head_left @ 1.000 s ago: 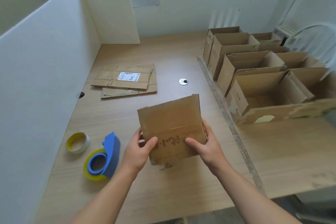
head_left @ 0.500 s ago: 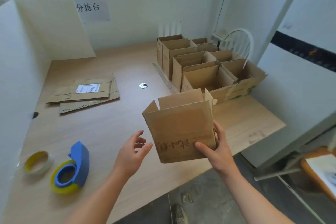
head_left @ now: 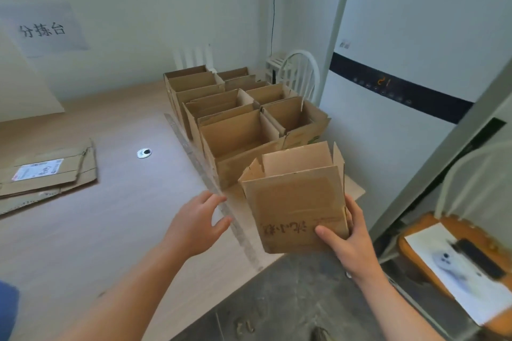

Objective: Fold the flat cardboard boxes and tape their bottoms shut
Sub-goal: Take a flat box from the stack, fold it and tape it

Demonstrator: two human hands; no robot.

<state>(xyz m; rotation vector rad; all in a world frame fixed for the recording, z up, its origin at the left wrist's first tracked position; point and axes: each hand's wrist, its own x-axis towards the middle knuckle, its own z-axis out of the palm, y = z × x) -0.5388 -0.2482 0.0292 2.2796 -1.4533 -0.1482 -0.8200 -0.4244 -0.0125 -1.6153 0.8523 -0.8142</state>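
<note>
Pale wooden table (head_left: 110,216) under a white wall (head_left: 177,22), with a row of open boxes (head_left: 238,133) along its right side and flat cardboard (head_left: 50,177) lying at far left. Held upright just in front of that row: the folded box (head_left: 296,202), top flaps standing open. Gripped at its lower right corner by the right hand (head_left: 349,243) — thumb across the front, fingers behind. Off to its left, not touching it, the left hand (head_left: 194,224), fingers loosely spread, holding nothing.
</note>
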